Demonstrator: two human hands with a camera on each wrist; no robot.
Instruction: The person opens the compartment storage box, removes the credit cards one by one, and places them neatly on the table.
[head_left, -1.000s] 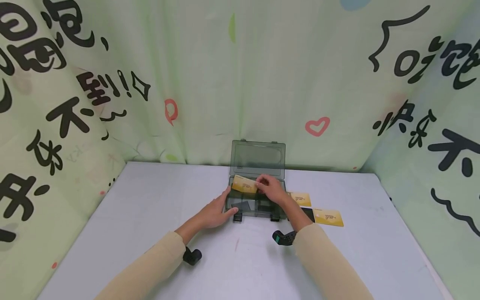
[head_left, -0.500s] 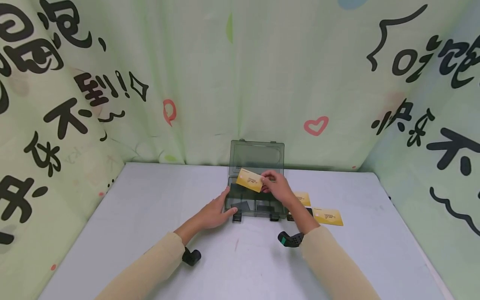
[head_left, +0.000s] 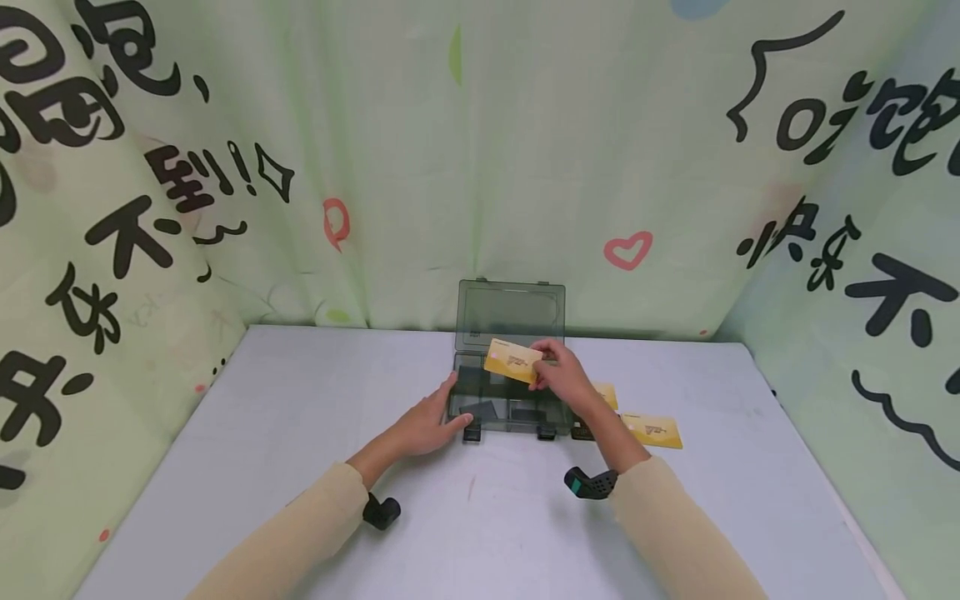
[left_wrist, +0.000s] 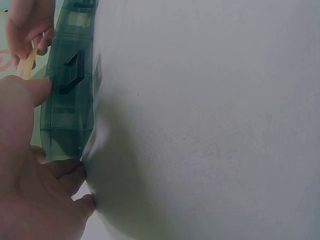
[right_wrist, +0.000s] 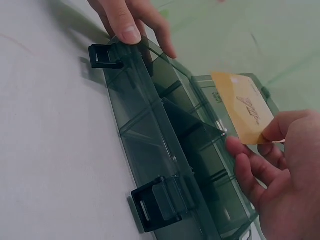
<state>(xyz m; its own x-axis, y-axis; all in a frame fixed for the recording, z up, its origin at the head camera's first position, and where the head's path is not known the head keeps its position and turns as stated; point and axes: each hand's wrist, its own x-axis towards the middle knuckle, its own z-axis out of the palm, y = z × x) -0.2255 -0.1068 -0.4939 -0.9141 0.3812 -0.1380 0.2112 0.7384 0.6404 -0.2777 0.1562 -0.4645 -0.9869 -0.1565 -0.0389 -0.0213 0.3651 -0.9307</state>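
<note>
A dark translucent compartment box (head_left: 498, 423) stands at the back of the table, its lid (head_left: 511, 313) raised. My right hand (head_left: 564, 377) pinches a yellow card (head_left: 512, 361) between thumb and fingers, tilted above the compartments. The right wrist view shows dark printed lettering on this card (right_wrist: 246, 109). My left hand (head_left: 422, 428) rests against the box's left side with fingers extended. Its thumb touches the front edge near a latch, as the right wrist view shows of the left hand (right_wrist: 125, 22). Dark divider pieces stand inside the box, partly hidden.
Right of the box lie a yellow card (head_left: 652, 431) and another yellow card (head_left: 606, 395), the latter partly behind my right forearm. A black card (head_left: 582, 431) is mostly covered by that arm. A printed curtain (head_left: 405, 167) hangs behind and beside the table (head_left: 337, 375).
My right hand has lifted the yellow card from the box's left rear compartment and moved it slightly right. My left hand has stayed against the box.
</note>
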